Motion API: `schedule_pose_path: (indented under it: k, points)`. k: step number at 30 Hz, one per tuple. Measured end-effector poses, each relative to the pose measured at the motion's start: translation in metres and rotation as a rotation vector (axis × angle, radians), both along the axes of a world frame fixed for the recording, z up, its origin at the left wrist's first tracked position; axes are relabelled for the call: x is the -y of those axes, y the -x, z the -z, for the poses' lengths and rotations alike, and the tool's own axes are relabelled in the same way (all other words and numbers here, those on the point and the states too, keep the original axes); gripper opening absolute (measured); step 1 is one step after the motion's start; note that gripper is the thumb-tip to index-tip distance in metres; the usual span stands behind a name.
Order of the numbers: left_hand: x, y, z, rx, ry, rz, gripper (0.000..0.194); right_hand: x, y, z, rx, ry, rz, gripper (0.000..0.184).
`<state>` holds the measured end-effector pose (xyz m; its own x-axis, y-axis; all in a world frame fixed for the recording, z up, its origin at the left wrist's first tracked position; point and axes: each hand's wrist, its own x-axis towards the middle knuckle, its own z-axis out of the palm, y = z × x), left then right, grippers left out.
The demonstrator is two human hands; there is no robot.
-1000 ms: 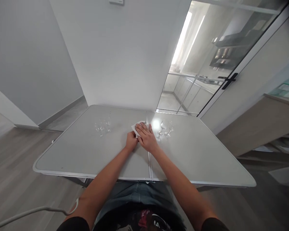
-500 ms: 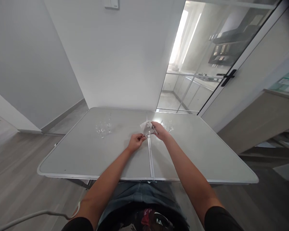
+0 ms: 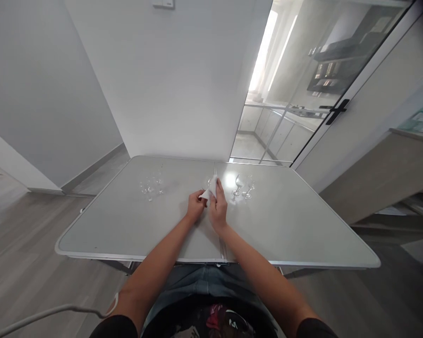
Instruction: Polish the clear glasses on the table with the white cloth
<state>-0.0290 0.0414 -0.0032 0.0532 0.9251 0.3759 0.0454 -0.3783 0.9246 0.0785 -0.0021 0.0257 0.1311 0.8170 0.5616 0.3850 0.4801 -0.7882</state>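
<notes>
Near the table's centre seam, my left hand [image 3: 195,206] is closed on the low end of a clear glass [image 3: 207,181], whose outline is faint; it looks like a stemmed glass. My right hand [image 3: 218,209] presses a white cloth or tissue [image 3: 213,185] against the glass, fingers wrapped along it. The cloth hides much of the glass. To the right on the table are two clear stemmed glasses [image 3: 247,188]. Several clear glass pieces [image 3: 151,188] stand to the left, their shapes hard to make out.
The light grey folding table [image 3: 285,225] has a metal edge and a centre seam. A white wall [image 3: 176,94] rises behind it. At the back right is a glazed door with a black handle [image 3: 336,111]. A pale cable [image 3: 56,311] runs by my left arm.
My right hand has moved left and toward me, turning round the glass with the cloth. My left hand has shifted slightly left. The stemmed glasses on the right now show more fully.
</notes>
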Motion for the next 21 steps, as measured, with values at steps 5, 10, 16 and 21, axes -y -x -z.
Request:
schedule_pose_path:
  k: [5,10,16,21]
  points:
    - [-0.004,-0.001,0.011,-0.27,-0.091,-0.089,0.02,-0.015,-0.012,-0.028,0.781,-0.194,0.008,0.038]
    - [0.0,-0.004,0.007,-0.392,-0.117,-0.059,0.033,-0.046,-0.027,-0.061,0.834,0.084,0.042,0.024]
    - [0.005,-0.004,0.0,-0.245,-0.137,0.03,0.038,-0.08,-0.054,-0.063,0.033,0.538,-0.174,0.027]
    - [0.001,-0.005,0.006,-0.123,-0.059,0.098,0.044,-0.073,-0.05,-0.037,-0.67,0.455,-0.283,0.021]
